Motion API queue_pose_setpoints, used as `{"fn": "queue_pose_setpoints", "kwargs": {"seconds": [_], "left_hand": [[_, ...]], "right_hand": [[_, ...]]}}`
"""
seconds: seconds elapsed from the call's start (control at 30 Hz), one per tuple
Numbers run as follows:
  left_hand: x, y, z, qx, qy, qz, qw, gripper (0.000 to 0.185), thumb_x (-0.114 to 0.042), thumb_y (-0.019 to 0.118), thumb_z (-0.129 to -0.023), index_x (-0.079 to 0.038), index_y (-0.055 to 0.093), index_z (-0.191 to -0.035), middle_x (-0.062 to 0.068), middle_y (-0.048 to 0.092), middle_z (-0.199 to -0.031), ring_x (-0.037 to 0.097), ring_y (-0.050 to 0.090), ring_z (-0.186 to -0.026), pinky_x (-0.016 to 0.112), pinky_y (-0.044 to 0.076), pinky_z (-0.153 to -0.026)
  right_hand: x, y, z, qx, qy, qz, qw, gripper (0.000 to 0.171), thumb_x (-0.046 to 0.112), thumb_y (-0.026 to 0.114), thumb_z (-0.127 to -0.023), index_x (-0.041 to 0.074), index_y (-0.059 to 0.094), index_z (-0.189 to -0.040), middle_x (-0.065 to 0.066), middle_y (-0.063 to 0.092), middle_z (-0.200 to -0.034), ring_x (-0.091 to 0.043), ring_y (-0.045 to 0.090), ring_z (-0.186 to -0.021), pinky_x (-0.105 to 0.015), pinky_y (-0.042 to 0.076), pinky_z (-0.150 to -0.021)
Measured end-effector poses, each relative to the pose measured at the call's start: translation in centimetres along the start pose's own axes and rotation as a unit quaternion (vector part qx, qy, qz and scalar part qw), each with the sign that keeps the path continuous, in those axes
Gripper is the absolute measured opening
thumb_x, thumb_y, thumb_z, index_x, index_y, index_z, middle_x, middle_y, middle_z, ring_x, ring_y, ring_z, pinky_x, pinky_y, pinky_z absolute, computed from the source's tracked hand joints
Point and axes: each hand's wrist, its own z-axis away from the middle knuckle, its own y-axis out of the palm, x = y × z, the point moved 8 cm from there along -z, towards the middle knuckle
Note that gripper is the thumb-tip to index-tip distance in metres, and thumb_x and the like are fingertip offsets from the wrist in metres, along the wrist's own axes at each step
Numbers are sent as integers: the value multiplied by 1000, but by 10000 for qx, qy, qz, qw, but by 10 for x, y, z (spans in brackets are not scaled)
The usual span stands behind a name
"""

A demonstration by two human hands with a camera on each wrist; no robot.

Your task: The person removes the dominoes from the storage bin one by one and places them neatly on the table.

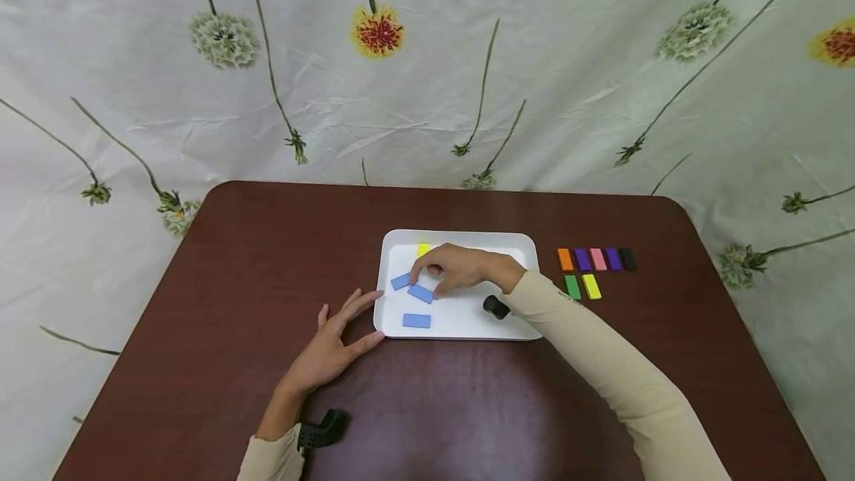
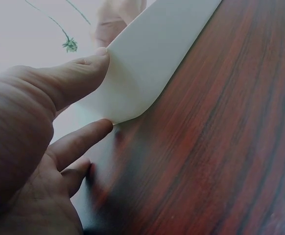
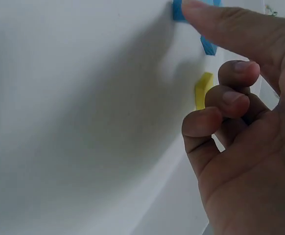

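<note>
A white tray (image 1: 467,326) lies on the brown table. My right hand (image 1: 461,267) is over its left half, thumb and index finger at the two ends of a blue block (image 1: 421,293), pinching it. In the right wrist view the thumb tip overlaps that block, and the other fingers curl inward. Two more blue blocks are in the tray, one upper left (image 1: 400,281) and one lying level near the front (image 1: 417,321). Behind the hand a yellow block (image 1: 424,249) is partly hidden. My left hand (image 1: 327,355) touches the tray's left edge with spread thumb and fingers.
Right of the tray, blocks stand in two rows: orange (image 1: 565,260), purple, pink (image 1: 597,259) and black (image 1: 628,259) behind, green (image 1: 572,287) and yellow (image 1: 591,286) in front. A flower-patterned cloth (image 1: 414,95) hangs behind the table (image 1: 300,243).
</note>
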Motion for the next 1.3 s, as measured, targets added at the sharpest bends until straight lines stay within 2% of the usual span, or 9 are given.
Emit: {"fn": "queue_pose_setpoints", "kwargs": {"seconds": [0.3,0.67,0.9,1.3], "left_hand": [[-2,0,0,-33,1,-22,10000,63,-28,73,-93,-21,48,-150,6,47,-154,39,20,-153,72,-11,-111],[-4,0,-1,-89,45,-85,9999,60,-28,72,-94,-23,49,-149,8,48,-153,42,20,-152,74,-11,-110],[-4,-2,-1,-61,11,-118,9999,61,-28,73,-93,-20,48,-149,8,47,-154,42,20,-152,74,-10,-110],[-4,-1,-2,-68,29,-24,10000,60,-27,73,-93,-20,49,-148,6,51,-151,41,20,-153,72,-11,-111]], "right_hand": [[-2,9,-3,198,264,126,9994,44,1,77,-82,18,66,-121,5,37,-78,-8,40,-77,-21,34,-77],[-5,10,-2,105,323,119,9994,42,4,79,-82,18,66,-120,6,37,-75,-7,38,-74,-20,33,-75],[-4,8,0,20,388,82,9992,39,11,82,-83,17,66,-118,5,37,-75,-8,39,-74,-21,34,-74],[4,-11,15,-372,80,-18,9993,40,13,82,-83,10,65,-119,4,36,-75,-7,36,-73,-21,34,-73]]}}
